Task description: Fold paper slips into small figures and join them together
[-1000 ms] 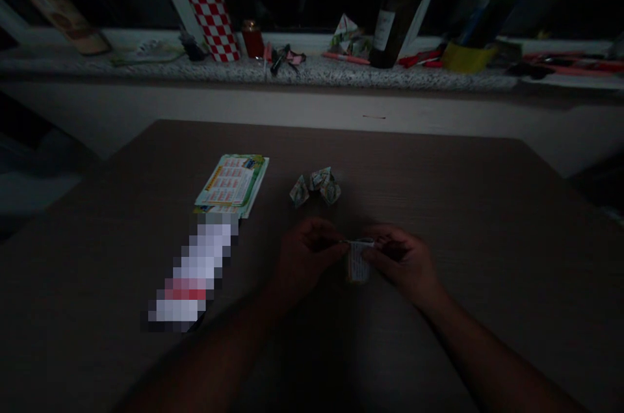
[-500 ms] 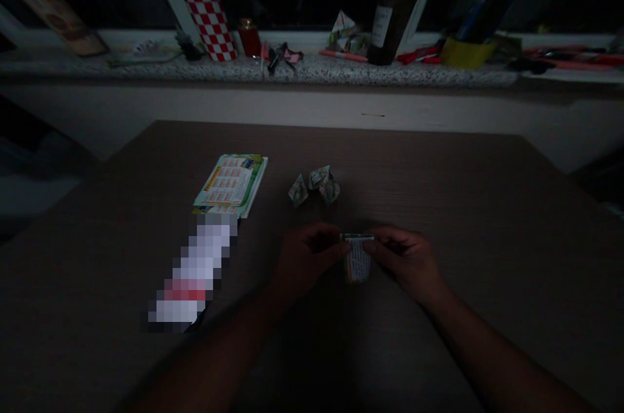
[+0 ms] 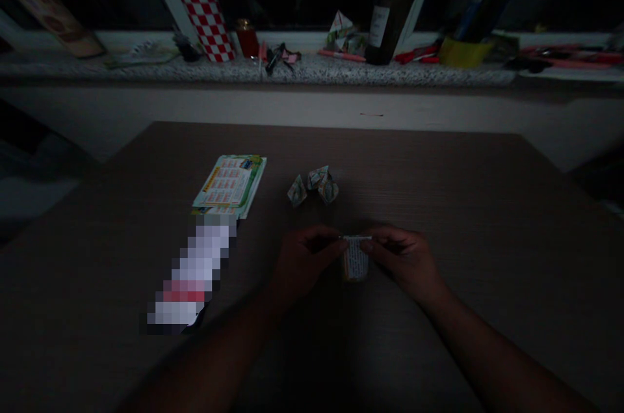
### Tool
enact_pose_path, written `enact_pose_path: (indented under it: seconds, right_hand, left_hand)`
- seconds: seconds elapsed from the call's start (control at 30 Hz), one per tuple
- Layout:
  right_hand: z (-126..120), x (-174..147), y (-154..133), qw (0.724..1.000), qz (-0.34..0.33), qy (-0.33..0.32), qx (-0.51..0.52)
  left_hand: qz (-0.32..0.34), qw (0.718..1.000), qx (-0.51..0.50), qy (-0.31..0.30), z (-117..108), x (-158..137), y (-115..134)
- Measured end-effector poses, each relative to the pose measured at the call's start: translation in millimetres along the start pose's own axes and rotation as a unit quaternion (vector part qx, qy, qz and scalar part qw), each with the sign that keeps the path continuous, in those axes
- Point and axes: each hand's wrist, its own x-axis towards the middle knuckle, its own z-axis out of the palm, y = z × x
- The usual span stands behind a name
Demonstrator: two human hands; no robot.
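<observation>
Between my two hands is a small folded piece of printed paper [image 3: 356, 262], with lines of text on the side facing me. My left hand [image 3: 307, 260] pinches its upper left corner between thumb and fingers. At the upper right corner my right hand [image 3: 404, 257] pinches it the same way. Just beyond my hands lie several small folded paper pieces [image 3: 297, 191], with two of them touching in a cluster [image 3: 322, 183]. Left of them rests a stack of printed calendar sheets [image 3: 227, 182], white and green.
A blurred-out flat item [image 3: 195, 273] lies on the brown table [image 3: 439, 179] below the stack. Along the granite windowsill [image 3: 292, 76] stand a red-and-white checkered bottle [image 3: 207, 19], a dark bottle [image 3: 390, 23], a small red jar [image 3: 247, 40] and a yellow holder [image 3: 465, 52]. The room is dim.
The paper's top edge now looks thinner and its printed face has tilted slightly between my fingers. Both hands keep their pinch almost in place. The view has shifted a little.
</observation>
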Motion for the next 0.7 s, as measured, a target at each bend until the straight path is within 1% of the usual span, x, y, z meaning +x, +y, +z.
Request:
enact_pose_path:
  seconds: [0.13,0.3,0.4,0.57,0.7]
  right_hand:
    - [0.9,0.2,-1.0,1.000,-0.003,0.007,-0.010]
    - [1.0,0.2,0.1,1.000,-0.005,0.007,-0.012]
    - [0.4,0.0,0.8,1.000,-0.003,0.008,-0.016]
    - [-0.8,-0.1,0.2,1.000,0.007,-0.004,-0.005]
    - [-1.2,0.2,1.2,1.000,0.004,0.001,-0.002]
  left_hand:
    - [0.005,1.000,0.009,-0.004,-0.4,-0.2,0.3]
    - [0.010,1.000,0.012,0.009,-0.1,-0.6,-2.6]
    - [0.017,1.000,0.021,0.000,-0.3,-1.2,-3.3]
    - [0.035,0.999,0.031,-0.004,-0.8,-1.8,-4.5]
    - [0.032,0.999,0.042,0.001,-0.6,-1.7,-3.7]
